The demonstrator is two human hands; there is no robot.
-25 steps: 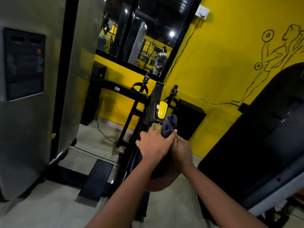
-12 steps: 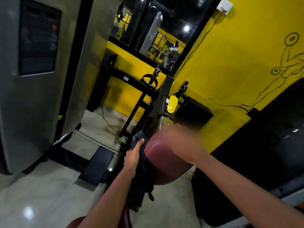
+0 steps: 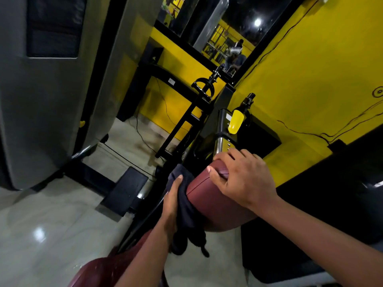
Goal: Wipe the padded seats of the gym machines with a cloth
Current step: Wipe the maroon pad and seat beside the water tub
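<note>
Maroon vinyl pad (image 3: pixel 215 195), rounded, mid-frame, mounted on a dark machine frame (image 3: pixel 186 123) that runs up and away toward the yellow wall (image 3: pixel 310 59). Long axis of the pad goes from near-lower-right to far-upper-left tip, roughly along that frame.

Head view only:
- Left hand (image 3: pixel 171 206) on the pad's left flank, fingers flat and pressed against a dark cloth (image 3: pixel 186 212). The cloth is pinned between palm and pad side; its loose tail hangs down below the pad. Not a fist, more a flat clamp, thumb side not visible so cannot tell how far it wraps.
- Right hand (image 3: pixel 242 179) on top of the far end of the pad, fingers spread and curled over the tip, thumb on the top seam. Holds the pad itself, no cloth in it. Looks like bracing.
- Key relation: the cloth sits left of and below the pad's top face; the unwiped-looking top surface lies up and to the right of the left hand, between the two hands. Left hand is nearer and has the cloth, so the next stroke likely goes up over the crown toward the right hand, or along the flank on the long axis.
- Second maroon pad (image 3: pixel 99 272) at bottom edge under the left forearm, partly cut off.
- Yellow knob (image 3: pixel 235 124) beyond the pad, well clear of both hands.
- Glossy tiled floor (image 3: pixel 41 224) below.

Risk guess: right hand blocks the far tip, needs shifting for full coverage.
</note>
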